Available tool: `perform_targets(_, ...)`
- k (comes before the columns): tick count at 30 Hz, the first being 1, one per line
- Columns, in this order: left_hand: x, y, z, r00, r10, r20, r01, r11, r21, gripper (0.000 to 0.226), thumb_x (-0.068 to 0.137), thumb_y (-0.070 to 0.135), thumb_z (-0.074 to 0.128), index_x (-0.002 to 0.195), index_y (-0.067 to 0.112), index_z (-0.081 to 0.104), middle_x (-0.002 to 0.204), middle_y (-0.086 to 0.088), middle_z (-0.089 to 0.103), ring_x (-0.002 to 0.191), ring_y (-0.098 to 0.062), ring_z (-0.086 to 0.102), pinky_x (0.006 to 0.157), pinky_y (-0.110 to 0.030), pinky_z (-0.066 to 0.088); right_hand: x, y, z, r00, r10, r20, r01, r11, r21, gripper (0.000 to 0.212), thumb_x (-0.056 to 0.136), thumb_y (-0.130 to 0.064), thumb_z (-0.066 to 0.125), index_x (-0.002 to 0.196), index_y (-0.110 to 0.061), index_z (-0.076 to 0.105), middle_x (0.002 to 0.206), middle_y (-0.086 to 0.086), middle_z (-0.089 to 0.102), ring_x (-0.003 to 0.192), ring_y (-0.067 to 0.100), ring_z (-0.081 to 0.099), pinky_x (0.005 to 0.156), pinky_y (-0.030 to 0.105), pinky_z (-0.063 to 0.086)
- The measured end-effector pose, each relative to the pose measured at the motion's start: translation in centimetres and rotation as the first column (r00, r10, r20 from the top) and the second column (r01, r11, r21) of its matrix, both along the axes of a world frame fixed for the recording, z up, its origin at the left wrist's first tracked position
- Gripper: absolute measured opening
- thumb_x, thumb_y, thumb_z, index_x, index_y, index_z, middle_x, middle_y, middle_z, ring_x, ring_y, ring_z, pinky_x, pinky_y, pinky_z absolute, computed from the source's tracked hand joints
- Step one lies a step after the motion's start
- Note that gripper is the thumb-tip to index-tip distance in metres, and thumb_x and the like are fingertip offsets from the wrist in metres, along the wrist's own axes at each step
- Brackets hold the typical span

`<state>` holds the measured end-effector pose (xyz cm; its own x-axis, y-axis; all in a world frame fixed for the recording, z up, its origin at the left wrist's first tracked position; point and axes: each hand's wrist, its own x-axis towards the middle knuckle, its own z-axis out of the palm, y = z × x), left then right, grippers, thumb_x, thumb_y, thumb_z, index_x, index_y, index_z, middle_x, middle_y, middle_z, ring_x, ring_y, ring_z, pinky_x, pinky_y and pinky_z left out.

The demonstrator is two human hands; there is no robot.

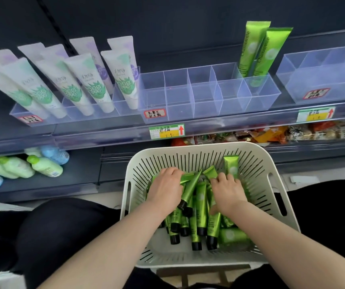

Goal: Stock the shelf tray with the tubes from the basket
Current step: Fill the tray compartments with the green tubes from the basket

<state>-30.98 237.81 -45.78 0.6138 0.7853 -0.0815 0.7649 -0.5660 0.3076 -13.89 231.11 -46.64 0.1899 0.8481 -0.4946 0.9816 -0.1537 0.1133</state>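
Tubes (201, 203) in basket (190, 146); shelf tray (205, 97) behind, w/ tube pair (252, 46) at R end

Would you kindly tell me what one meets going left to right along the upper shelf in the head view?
White tubes → clear divided tray → two green tubes standing at its right end → another clear tray.

Shiny green plastic tubes (200, 207) with black caps fill a slotted off-white plastic basket (190, 157); the clear divided shelf tray (205, 101) carries a red-bordered label.
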Motion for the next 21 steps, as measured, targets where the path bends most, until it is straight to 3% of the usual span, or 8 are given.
perform_targets(6, 0.1, -0.1, 0.2, 1.000, -0.006, 0.002, 0.006, 1.000, 0.003, 0.043, 0.092, 0.021, 0.059, 0.134, 0.019, 0.050, 0.131, 0.005, 0.051, 0.123, -0.013, 0.043, 0.109, -0.031, 0.035, -0.2, -1.2, 0.4, 0.994, -0.106, -0.019, 0.105, 0.992, -0.068, 0.090, 0.060, -0.050, 0.084, 0.126, -0.012, 0.035, 0.119, 0.009, 0.044, 0.110, 0.027, 0.049, 0.089, 0.038, 0.047)
perform_targets(10, 0.7, -0.3, 0.4, 1.000, -0.020, 0.002, 0.020, 1.000, 0.008, 0.040, 0.093, 0.022, 0.057, 0.132, 0.016, 0.051, 0.131, 0.003, 0.050, 0.122, -0.015, 0.042, 0.107, -0.031, 0.037, 0.7, -1.4, 0.8, 0.984, -0.161, -0.076, 0.151, 0.981, -0.123, 0.085, 0.061, -0.052, 0.083, 0.123, -0.010, 0.042, 0.122, 0.011, 0.047, 0.115, 0.028, 0.046, 0.096, 0.039, 0.046)
perform_targets(14, 1.4, -0.2, 0.4, 0.999, -0.040, -0.006, 0.040, 0.999, -0.001, 0.041, 0.094, 0.022, 0.057, 0.134, 0.017, 0.050, 0.131, 0.003, 0.050, 0.122, -0.015, 0.042, 0.105, -0.031, 0.038, 1.4, -2.5, 1.1, 0.945, -0.212, -0.250, 0.192, 0.976, -0.101, 0.056, 0.073, -0.039, 0.077, 0.118, -0.023, 0.049, 0.120, 0.006, 0.049, 0.117, 0.030, 0.045, 0.096, 0.043, 0.043)
perform_targets(18, 2.4, 0.0, 0.1, 0.997, -0.054, -0.051, 0.051, 0.998, -0.048, 0.037, 0.094, 0.018, 0.055, 0.131, 0.018, 0.053, 0.130, 0.002, 0.054, 0.121, -0.017, 0.043, 0.100, -0.033, 0.043, 2.0, -3.0, 1.9, 0.875, -0.264, -0.405, 0.264, 0.963, -0.057, 0.032, 0.089, -0.019, 0.061, 0.118, -0.024, 0.048, 0.095, 0.000, 0.061, 0.081, 0.020, 0.060, 0.066, 0.033, 0.050)
perform_targets(21, 3.4, 0.3, -0.2, 0.993, -0.074, -0.092, 0.066, 0.994, -0.090, 0.034, 0.093, 0.013, 0.056, 0.127, 0.017, 0.056, 0.124, 0.001, 0.056, 0.117, -0.019, 0.044, 0.095, -0.032, 0.042, 2.8, -2.6, 3.7, 0.853, -0.268, -0.448, 0.302, 0.953, 0.005, 0.035, 0.088, -0.023, 0.063, 0.121, -0.024, 0.051, 0.109, 0.001, 0.064, 0.093, 0.020, 0.062, 0.074, 0.032, 0.051)
